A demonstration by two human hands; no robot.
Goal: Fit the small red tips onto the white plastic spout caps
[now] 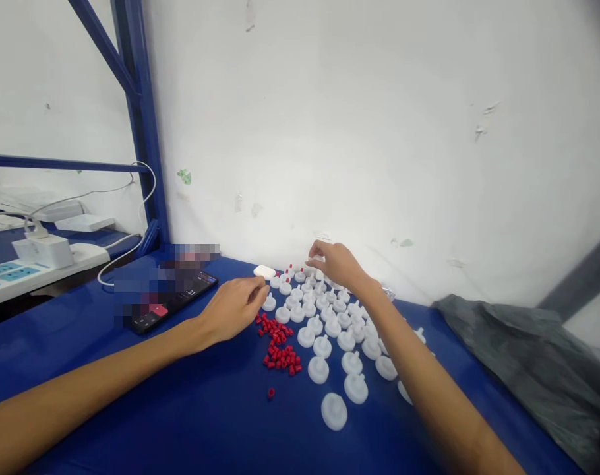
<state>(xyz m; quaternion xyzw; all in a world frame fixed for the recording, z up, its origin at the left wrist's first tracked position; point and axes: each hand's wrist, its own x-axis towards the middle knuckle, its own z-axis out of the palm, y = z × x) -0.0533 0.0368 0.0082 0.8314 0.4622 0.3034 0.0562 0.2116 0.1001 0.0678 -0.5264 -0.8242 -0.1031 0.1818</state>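
Several white round plastic discs with short stems [322, 346] stand in rows on the blue table [181, 409]. A heap of small red caps [279, 343] lies to their left. At the far end, a few discs carry red caps [300, 272]. My left hand [233, 307] rests beside the red heap, its fingers curled and pinched next to a white disc; what they hold is hidden. My right hand [335, 261] reaches over the far rows near the wall, fingers bent in a pinch over a disc.
A dark phone [169, 305] lies left of my left hand, and a small white case [264, 271] sits by the wall. A grey plastic bag [527, 356] covers the right side. A white power strip with cables [37, 260] lies far left behind a blue frame post [142, 125].
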